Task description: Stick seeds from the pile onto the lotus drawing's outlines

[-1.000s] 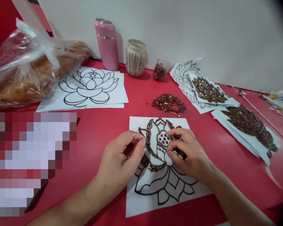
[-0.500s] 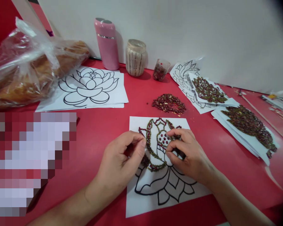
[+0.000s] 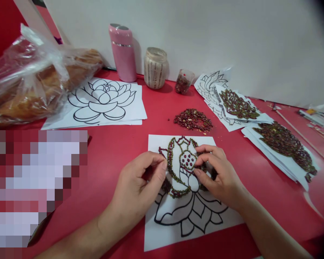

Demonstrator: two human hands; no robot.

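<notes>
A sheet with a lotus drawing (image 3: 162,235) lies in front of me, its upper petals outlined with small green and dark red beans. Dark red beans dot the round seed pod (image 3: 188,159) at its centre. Over the sheet's left side, my left hand (image 3: 142,181) is closed in a pinch; whatever its fingertips hold is too small to make out. My right hand (image 3: 218,174) is just right of the seed pod, thumb and fingers curved with a gap between their tips and nothing visible in them. It covers part of the bean-lined right petals.
Behind the sheet lies a pile of red beans (image 3: 193,119). A small cup (image 3: 184,82), a jar (image 3: 156,68) and a pink flask (image 3: 122,54) stand along the wall. Lotus sheets (image 3: 137,104) and bagged bread (image 3: 51,90) are left; bean-covered sheets (image 3: 283,147) are right.
My right hand has drawn slightly right, off the seed pod, and its thumb and index finger have parted a little. My left hand keeps its pinch in the same place.
</notes>
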